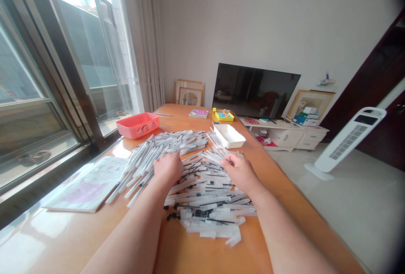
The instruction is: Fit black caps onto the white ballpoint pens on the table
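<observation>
A wide heap of pen parts covers the middle of the table. Whitish pen barrels make up its far and left side, many with dark ends. Closer to me lie loose translucent sleeves mixed with thin black refills and small black caps. My left hand rests over the left part of the heap, back up, its fingertips hidden. On the heap's right side my right hand is closed, thumb against the fingers, beside some clear tubes. What it pinches, if anything, is too small to make out.
Behind the heap stand a red plastic basket and a white tray. A notebook lies at left by the window. Farther back are a booklet, a yellow box and a pen. The table's right edge drops to the floor.
</observation>
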`<act>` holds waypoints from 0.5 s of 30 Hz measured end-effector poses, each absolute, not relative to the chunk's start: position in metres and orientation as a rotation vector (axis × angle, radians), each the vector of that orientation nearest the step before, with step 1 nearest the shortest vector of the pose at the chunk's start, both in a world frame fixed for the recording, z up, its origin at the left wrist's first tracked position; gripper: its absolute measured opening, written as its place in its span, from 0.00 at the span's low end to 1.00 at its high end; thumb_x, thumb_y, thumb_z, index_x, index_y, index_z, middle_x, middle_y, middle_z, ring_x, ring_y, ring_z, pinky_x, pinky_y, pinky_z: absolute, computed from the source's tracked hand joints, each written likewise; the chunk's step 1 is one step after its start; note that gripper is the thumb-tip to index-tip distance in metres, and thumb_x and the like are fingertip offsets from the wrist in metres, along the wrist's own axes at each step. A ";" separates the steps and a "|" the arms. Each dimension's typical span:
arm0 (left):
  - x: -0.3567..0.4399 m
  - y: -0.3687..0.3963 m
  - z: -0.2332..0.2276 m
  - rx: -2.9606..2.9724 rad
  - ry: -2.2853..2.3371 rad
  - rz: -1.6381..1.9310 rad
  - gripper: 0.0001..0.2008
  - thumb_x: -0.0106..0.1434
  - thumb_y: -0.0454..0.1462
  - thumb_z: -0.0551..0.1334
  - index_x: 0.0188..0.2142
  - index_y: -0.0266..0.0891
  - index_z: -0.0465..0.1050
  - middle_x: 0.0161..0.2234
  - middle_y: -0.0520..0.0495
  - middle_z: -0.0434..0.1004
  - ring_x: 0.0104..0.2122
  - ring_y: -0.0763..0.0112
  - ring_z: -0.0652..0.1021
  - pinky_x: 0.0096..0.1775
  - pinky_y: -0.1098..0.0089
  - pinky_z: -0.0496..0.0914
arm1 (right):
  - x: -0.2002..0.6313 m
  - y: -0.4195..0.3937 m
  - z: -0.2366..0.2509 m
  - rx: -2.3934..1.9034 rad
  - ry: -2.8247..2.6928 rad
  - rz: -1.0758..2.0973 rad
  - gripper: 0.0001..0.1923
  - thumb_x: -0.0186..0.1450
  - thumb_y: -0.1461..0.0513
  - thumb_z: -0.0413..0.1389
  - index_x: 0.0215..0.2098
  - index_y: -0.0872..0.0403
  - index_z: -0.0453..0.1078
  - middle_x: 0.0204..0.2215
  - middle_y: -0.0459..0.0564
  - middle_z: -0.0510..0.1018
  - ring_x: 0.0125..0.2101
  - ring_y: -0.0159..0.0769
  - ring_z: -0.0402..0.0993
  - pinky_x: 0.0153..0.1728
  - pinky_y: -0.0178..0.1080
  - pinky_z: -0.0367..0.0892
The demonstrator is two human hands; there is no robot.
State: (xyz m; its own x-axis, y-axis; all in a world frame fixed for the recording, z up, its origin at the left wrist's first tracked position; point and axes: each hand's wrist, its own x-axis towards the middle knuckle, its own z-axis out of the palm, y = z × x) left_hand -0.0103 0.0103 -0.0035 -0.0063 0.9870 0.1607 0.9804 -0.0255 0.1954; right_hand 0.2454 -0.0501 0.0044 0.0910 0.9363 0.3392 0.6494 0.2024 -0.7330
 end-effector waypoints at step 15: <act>0.031 -0.026 0.015 1.733 0.932 0.889 0.16 0.65 0.49 0.61 0.38 0.39 0.71 0.31 0.50 0.75 0.28 0.72 0.72 0.29 0.73 0.65 | 0.227 -0.059 0.017 -1.131 -1.144 1.140 0.22 0.63 0.44 0.62 0.40 0.54 0.76 0.35 0.51 0.82 0.30 0.32 0.73 0.28 0.32 0.68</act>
